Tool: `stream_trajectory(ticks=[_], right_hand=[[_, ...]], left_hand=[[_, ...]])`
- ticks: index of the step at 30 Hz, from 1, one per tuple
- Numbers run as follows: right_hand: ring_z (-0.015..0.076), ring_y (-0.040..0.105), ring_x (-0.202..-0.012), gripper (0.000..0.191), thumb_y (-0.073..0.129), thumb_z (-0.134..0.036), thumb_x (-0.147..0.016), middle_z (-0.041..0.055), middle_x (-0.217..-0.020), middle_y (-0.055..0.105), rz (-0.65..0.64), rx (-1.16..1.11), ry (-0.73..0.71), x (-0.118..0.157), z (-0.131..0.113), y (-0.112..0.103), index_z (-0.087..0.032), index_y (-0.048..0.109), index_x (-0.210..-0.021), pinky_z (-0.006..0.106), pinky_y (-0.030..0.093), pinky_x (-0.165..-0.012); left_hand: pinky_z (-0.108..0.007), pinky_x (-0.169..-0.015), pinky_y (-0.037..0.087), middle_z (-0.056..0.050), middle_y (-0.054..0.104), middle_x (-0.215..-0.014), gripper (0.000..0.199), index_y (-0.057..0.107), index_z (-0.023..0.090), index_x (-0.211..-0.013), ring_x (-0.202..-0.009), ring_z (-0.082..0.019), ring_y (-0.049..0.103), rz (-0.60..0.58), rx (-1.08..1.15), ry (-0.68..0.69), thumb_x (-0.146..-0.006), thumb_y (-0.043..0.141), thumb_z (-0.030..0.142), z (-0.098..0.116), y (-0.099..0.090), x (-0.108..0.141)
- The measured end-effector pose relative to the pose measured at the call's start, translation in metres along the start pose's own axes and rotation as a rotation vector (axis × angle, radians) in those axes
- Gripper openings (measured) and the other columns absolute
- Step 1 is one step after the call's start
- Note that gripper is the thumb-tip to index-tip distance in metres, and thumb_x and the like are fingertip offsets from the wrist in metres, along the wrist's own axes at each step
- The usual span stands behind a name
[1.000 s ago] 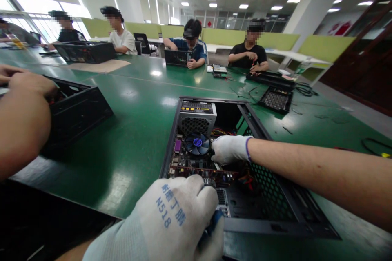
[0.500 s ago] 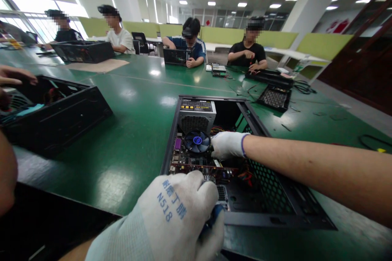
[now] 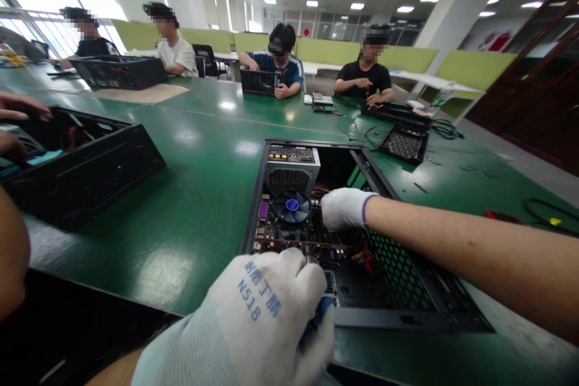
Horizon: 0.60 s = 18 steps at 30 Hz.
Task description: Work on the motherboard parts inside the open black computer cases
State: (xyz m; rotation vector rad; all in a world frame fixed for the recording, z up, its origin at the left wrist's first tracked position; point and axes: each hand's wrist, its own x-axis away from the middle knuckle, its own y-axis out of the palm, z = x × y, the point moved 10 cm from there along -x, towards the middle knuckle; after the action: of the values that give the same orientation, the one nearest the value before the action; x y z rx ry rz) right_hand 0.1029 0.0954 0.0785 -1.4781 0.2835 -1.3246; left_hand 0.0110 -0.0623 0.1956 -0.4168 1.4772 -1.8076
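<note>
The fingers of the gloved right hand [image 3: 344, 210] reach down just right of the round fan [image 3: 292, 205]; their tips are hidden, so whether they are apart or together cannot be told. The gloved left hand [image 3: 266, 313] is curled over the near left corner of the open computer case [image 3: 375, 318], with dark blue showing between thumb and fingers; whether that is a held thing or part of the glove is unclear.

The case lies on the green bench [image 3: 194, 235]. Inside, the power supply [image 3: 294, 174] fills the far left corner, with the fan on its near side. A purple connector [image 3: 263, 211] sits left of the fan, and red and orange wires [image 3: 364, 260] bunch toward the right, beside the perforated panel [image 3: 400, 271].

The left hand hides the near left corner, and the right forearm crosses the case's right side.

To the left stands another case [image 3: 94, 178], another person's hands at its opening. Beyond the far right corner are a shallow black tray [image 3: 404, 145] of small parts and coiled black cables [image 3: 446, 129].
</note>
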Motion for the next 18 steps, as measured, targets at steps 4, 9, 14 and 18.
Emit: stream_trajectory(ticks=[4,9,14,18], right_hand=[[0.0291,0.076,-0.099,0.023,0.061,-0.017,-0.085,0.0154,-0.100,0.080,-0.001,0.076,0.038,0.005,0.002,-0.006,-0.015,0.081,-0.097,0.038,0.056,-0.084],[0.0340,0.071,-0.113,0.036,0.046,-0.017,-0.098,0.0224,-0.117,0.074,0.200,0.104,0.043,0.027,0.006,-0.035,-0.010,0.076,-0.117,0.042,0.051,-0.091],[0.0294,0.071,-0.107,0.060,0.049,-0.062,-0.099,0.0176,-0.118,0.072,0.326,-0.028,-0.041,0.032,-0.007,-0.046,-0.013,0.064,-0.132,0.034,0.051,-0.087],[0.0337,0.068,-0.107,0.051,0.069,-0.057,-0.088,0.0172,-0.119,0.069,0.411,0.151,-0.178,0.026,-0.035,-0.046,-0.018,0.071,-0.121,0.039,0.051,-0.083]], left_hand=[[-0.027,-0.058,0.042,-0.001,0.059,-0.078,0.016,0.050,0.022,-0.079,-0.066,-0.016,0.056,-0.017,-0.032,-0.008,-0.093,0.055,0.027,-0.001,0.006,0.000],[-0.031,-0.055,0.040,-0.002,0.060,-0.083,0.014,0.052,0.023,-0.082,-0.064,-0.017,0.058,-0.027,-0.022,-0.007,-0.093,0.056,0.031,-0.002,0.010,-0.001],[-0.031,-0.056,0.043,-0.002,0.060,-0.080,0.014,0.052,0.023,-0.080,-0.065,-0.018,0.059,0.002,0.000,-0.015,-0.092,0.057,0.029,-0.003,0.006,0.000],[-0.027,-0.055,0.043,0.000,0.059,-0.076,0.014,0.053,0.024,-0.079,-0.063,-0.015,0.058,0.057,0.050,0.002,-0.092,0.057,0.024,-0.001,-0.003,0.000]])
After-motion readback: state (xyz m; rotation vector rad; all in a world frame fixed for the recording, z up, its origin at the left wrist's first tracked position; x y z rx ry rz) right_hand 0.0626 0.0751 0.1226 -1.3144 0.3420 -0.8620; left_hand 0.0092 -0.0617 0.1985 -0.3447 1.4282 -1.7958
